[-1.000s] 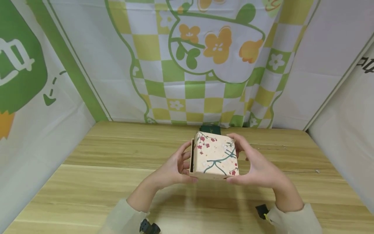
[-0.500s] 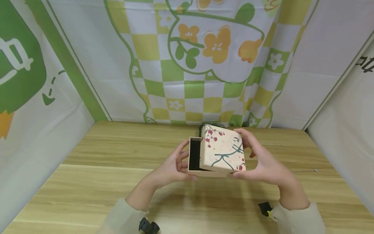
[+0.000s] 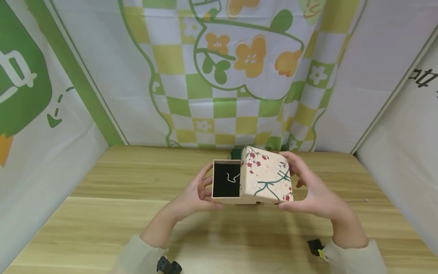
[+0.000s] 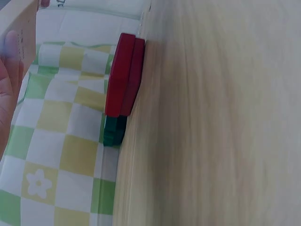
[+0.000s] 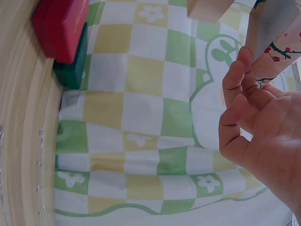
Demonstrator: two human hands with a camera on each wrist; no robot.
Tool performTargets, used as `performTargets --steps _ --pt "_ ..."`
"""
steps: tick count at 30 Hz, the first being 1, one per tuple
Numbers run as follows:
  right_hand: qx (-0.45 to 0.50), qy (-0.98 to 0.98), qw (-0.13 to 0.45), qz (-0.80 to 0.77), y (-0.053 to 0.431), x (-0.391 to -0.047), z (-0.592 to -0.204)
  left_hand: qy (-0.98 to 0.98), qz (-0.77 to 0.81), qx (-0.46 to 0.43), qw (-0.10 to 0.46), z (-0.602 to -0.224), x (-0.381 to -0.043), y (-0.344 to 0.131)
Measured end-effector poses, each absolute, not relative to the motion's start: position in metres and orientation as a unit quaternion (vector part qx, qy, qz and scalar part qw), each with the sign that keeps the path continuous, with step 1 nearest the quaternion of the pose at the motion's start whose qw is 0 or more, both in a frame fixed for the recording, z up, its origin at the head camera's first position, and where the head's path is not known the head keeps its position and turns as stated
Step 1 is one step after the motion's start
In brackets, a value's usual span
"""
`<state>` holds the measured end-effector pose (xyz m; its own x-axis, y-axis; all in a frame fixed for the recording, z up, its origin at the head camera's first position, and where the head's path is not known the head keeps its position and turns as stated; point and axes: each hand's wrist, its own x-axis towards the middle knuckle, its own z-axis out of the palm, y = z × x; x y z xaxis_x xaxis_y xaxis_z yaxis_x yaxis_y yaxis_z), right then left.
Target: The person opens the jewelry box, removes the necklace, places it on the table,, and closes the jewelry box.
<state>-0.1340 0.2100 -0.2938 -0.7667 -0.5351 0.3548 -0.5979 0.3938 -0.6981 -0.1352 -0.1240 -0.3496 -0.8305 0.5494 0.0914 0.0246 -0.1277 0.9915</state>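
Observation:
In the head view my left hand (image 3: 189, 198) grips the left side of a cream cardboard gift box base (image 3: 229, 200), thumb at the front and fingers behind. The base has a black lining, and a thin pale cord or chain (image 3: 233, 179) shows inside. My right hand (image 3: 316, 192) holds the box's lid (image 3: 267, 175), printed with red blossoms and green branches, by its right side. Slightly tilted, the lid covers the right part of the base. The right wrist view has the lid (image 5: 282, 52) beside curled fingers; the left wrist view catches only part of the base (image 4: 26, 35).
At the table's back edge lie a red box (image 4: 123, 77) and a dark green box (image 4: 114, 131), the red one hidden in the head view. Thin chains (image 5: 40, 165) lie on the wooden table (image 3: 119, 213) to the right. A checkered curtain (image 3: 212, 102) hangs behind.
The lid has slid off to the right and tilted, while the base has shifted a little left. More of the black interior and the pale cord now show.

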Motion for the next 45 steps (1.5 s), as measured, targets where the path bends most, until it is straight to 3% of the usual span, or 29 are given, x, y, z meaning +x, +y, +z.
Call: performTargets --steps 14,21,29,45 --pt "0.32 -0.836 0.018 0.445 0.236 -0.131 -0.307 0.667 0.698 0.197 0.171 -0.35 -0.132 -0.151" --pt "0.304 -0.857 0.011 0.417 0.248 -0.127 -0.312 0.664 0.698 0.223 0.146 -0.349 -0.129 -0.166" --pt "0.314 -0.878 -0.052 0.358 0.242 -0.124 -0.332 0.681 0.685 0.244 0.081 -0.344 -0.122 -0.175" --pt "0.318 -0.887 -0.187 0.279 0.206 -0.113 -0.362 0.66 0.692 0.292 0.007 -0.343 -0.123 -0.189"
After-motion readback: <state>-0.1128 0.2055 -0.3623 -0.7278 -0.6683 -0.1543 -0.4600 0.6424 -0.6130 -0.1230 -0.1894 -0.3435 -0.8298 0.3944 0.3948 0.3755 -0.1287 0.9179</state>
